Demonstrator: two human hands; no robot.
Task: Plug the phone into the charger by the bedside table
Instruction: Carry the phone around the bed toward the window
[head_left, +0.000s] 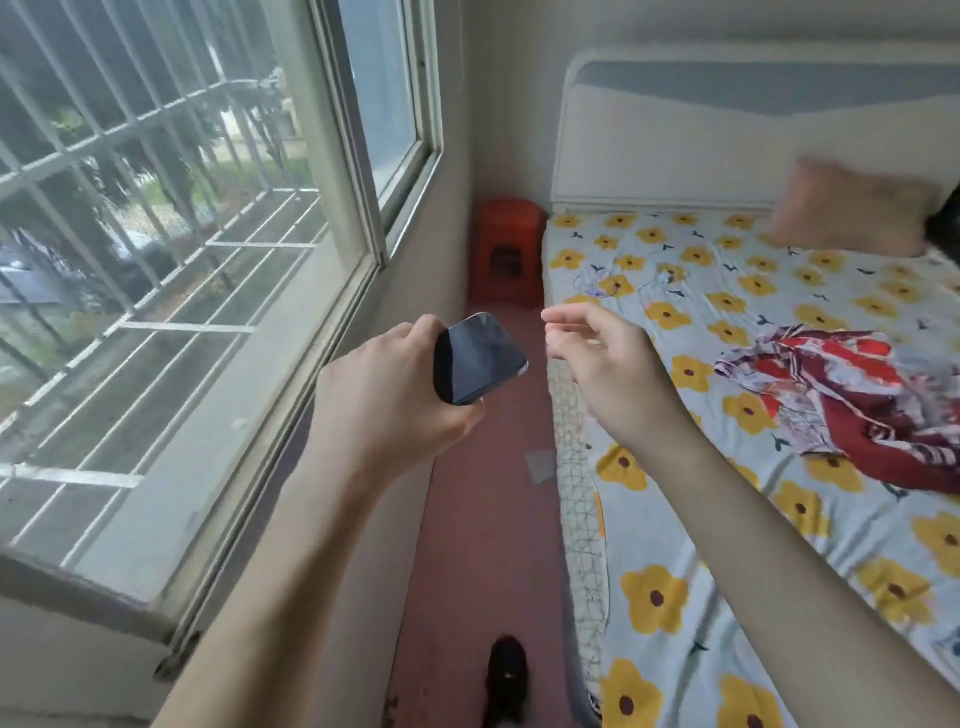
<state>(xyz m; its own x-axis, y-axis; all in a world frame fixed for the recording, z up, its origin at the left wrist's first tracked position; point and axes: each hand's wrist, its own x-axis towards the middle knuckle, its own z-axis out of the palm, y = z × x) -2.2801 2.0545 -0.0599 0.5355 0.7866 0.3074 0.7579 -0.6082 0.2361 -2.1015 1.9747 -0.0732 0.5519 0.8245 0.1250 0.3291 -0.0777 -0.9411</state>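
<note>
Centrally in the frame, a black phone (480, 358) with a dark, blank screen and rounded corners is held tilted, gripped at its lower end by the left hand (387, 395). Right hand (605, 358) is held just beside it, fingers loosely spread, nothing held. An orange stool (506, 249) is seen at upper centre, against the flower-print bed (727, 415); its contents cannot be told.

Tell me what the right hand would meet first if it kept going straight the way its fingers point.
Probably the black phone that the left hand grips. The open right hand points leftward at it across a small gap, though depth is unclear from this single view.
</note>
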